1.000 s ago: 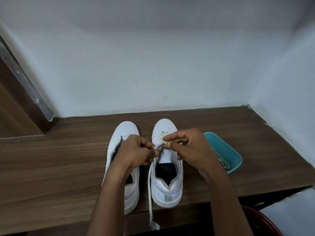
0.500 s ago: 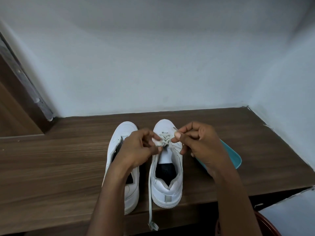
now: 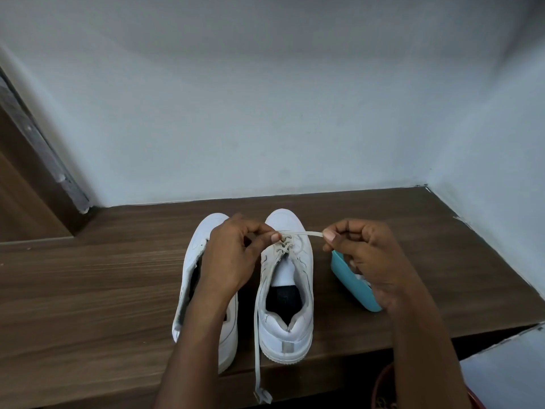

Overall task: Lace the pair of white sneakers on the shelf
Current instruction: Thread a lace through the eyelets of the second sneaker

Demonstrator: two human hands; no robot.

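On the wooden shelf the pair of white sneakers stands side by side, toes to the wall. The left sneaker is largely covered by the forearm; no lace is visible on it, so it looks unlaced. The left hand is closed, its thumb and forefinger pinching at the lowest eyelets of the right sneaker, where it steadies the crossing of the shoelace.

Half a second ago both hands were bunched close over those eyelets. Now the right hand has drawn away to the right, closed in a pinch on the lace end, and a short length of lace runs taut from the eyelets to its fingertips. The judgement is that one pass has just been pulled through and is being snugged. Only the lowest eyelets near the toe carry lace; the rest of this sneaker's eyelets remain open. The lace's other end hangs down past the heel and over the shelf's front edge.

Beside the right sneaker, partly behind the right wrist, lies a teal tray; its contents cannot be made out.

No brand, label or legible writing shows on either sneaker or on the tray.
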